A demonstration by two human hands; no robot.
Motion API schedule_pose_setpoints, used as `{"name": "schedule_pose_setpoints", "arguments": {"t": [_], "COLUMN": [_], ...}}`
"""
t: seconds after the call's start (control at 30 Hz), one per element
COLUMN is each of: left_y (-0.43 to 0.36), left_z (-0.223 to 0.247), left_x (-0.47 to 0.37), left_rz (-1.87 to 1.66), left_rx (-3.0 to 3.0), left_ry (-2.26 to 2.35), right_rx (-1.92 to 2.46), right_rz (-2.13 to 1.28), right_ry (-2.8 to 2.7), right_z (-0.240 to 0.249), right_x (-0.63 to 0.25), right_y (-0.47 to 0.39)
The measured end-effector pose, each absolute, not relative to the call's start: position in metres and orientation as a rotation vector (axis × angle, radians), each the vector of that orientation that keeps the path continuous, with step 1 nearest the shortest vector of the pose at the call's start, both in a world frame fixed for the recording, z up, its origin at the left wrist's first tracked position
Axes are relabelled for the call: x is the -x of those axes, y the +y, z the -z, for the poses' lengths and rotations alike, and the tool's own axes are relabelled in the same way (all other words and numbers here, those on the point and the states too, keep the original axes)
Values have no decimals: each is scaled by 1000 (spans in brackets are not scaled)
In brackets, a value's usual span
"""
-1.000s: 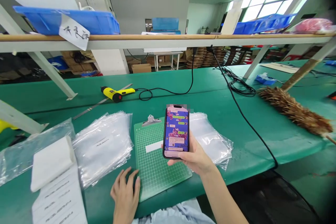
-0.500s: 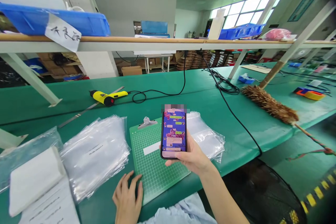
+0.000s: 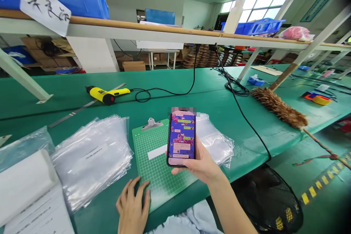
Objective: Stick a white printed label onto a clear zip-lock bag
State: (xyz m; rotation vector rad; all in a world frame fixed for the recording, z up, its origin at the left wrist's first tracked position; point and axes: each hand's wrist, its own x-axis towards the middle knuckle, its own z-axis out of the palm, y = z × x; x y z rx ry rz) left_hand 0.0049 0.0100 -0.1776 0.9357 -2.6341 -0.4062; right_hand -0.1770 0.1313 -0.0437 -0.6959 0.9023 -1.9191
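Note:
A smartphone with a chat on its lit screen is held up in my right hand, the thumb over the screen's lower edge. Beneath it lies a green gridded clipboard with a metal clip and a white paper strip on it. My left hand rests with spread fingers at the clipboard's lower left edge, fingertips touching it. To the left is a fanned stack of clear plastic bags; another stack of clear bags lies partly hidden behind the phone and right hand.
A yellow heat gun lies over a steel ruler at the back left. Black cable crosses the table beside a feather duster. White packets and printed sheets lie far left. A shelf spans above; a black fan stands below right.
The view has shifted slightly, so the shelf sits higher and the left-side items further left. Both hands and the phone keep nearly the same place.

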Motion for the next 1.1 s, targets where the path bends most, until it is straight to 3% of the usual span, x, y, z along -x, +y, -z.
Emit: {"name": "schedule_pose_setpoints", "arguments": {"t": [0.37, 0.57, 0.7, 0.83, 1.1], "left_y": [8, -4, -19, -29, -10], "left_z": [185, 185, 152, 106, 44], "left_x": [-7, -12, -4, 17, 62], "left_rz": [516, 908, 1276, 1373, 1879], "left_rx": [-921, -938, -923, -735, -487], "left_ry": [-2520, -2383, -2377, -2342, -1847], "right_rx": [716, 732, 731, 731, 765], "right_rz": [1904, 1872, 1850, 1832, 1779], "right_ry": [875, 780, 741, 764, 763], "right_z": [54, 57, 57, 57, 55], "right_x": [187, 195, 196, 189, 171], "right_y": [113, 111, 112, 109, 108]}}
